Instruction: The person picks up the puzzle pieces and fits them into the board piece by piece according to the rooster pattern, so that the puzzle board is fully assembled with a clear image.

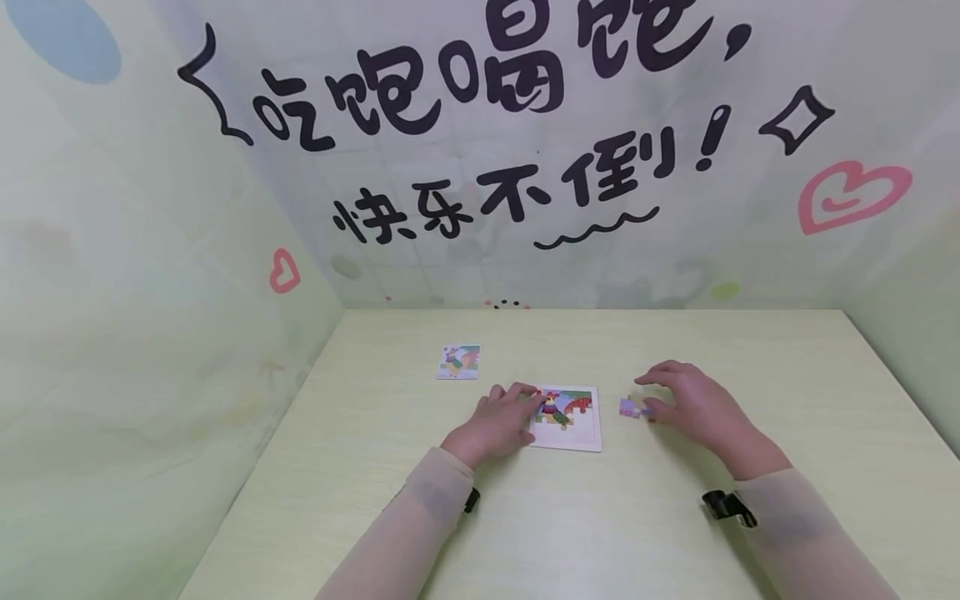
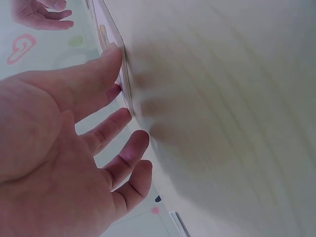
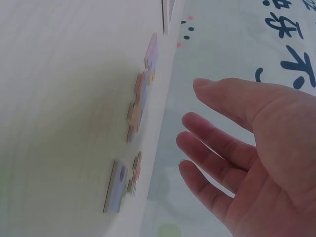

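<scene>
A white-bordered jigsaw board [image 1: 566,442] lies flat on the table, partly filled with a rooster picture; its lower part shows bare white. At its left edge rests my left hand [image 1: 495,423], fingers spread and loosely bent. In the left wrist view, the thumb and forefinger touch the edge of the board [image 2: 113,30]. My right hand [image 1: 701,408] hovers over loose jigsaw pieces [image 1: 628,407] right of the board, partly covering them. Seen from the right wrist, its fingers are relaxed, with nothing between them, and several pieces [image 3: 140,106] lie on the table.
A small rooster picture card [image 1: 459,362] lies on the table [image 1: 390,417], behind and left of the board. A printed cloth wall [image 1: 450,275] with lettering rises along the table's back edge. More cloth walls stand at left and right.
</scene>
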`<act>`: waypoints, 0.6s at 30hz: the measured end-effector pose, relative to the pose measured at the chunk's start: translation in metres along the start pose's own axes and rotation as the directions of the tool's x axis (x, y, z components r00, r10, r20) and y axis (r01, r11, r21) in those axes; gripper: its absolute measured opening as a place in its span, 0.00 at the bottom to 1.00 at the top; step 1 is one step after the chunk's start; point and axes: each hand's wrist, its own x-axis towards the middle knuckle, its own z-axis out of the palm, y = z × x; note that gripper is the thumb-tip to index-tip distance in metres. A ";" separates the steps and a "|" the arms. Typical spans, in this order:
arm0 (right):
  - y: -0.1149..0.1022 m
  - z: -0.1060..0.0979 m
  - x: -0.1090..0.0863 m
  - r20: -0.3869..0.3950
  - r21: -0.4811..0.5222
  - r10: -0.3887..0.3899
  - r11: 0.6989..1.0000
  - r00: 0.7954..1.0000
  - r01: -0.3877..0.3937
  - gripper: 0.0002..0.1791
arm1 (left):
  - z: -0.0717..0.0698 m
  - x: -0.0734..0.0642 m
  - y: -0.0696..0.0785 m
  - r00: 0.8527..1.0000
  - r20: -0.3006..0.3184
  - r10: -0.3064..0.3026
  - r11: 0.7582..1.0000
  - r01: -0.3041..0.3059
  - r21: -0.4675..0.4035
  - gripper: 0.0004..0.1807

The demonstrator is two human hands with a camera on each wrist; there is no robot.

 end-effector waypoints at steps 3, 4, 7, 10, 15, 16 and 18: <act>0.006 -0.003 -0.002 -0.003 -0.001 0.002 1.000 1.000 -0.002 0.18 | -0.002 -0.001 0.001 1.000 0.004 -0.004 1.000 0.004 0.002 0.38; 0.007 -0.004 -0.002 -0.003 -0.001 0.005 1.000 1.000 -0.005 0.18 | -0.002 -0.001 0.001 1.000 0.006 -0.006 1.000 0.006 0.000 0.37; 0.012 -0.008 -0.003 -0.006 -0.010 0.015 1.000 1.000 -0.015 0.18 | -0.003 -0.001 0.002 1.000 0.007 -0.010 1.000 0.010 -0.006 0.37; 0.017 -0.011 -0.004 -0.006 -0.029 0.019 0.999 1.000 -0.019 0.18 | -0.002 -0.001 0.001 1.000 0.006 -0.010 1.000 0.010 -0.008 0.37; 0.026 -0.014 -0.006 -0.022 -0.056 0.013 0.998 1.000 -0.014 0.18 | -0.002 -0.001 0.002 1.000 0.004 -0.011 1.000 0.011 -0.004 0.37; 0.027 -0.015 -0.007 -0.027 -0.058 0.015 0.998 1.000 -0.017 0.18 | -0.002 0.000 0.002 1.000 0.004 -0.011 1.000 0.011 -0.004 0.37; 0.030 -0.015 -0.008 -0.038 -0.063 0.021 0.998 0.999 -0.023 0.17 | -0.002 0.000 0.003 1.000 0.003 -0.012 1.000 0.012 -0.008 0.37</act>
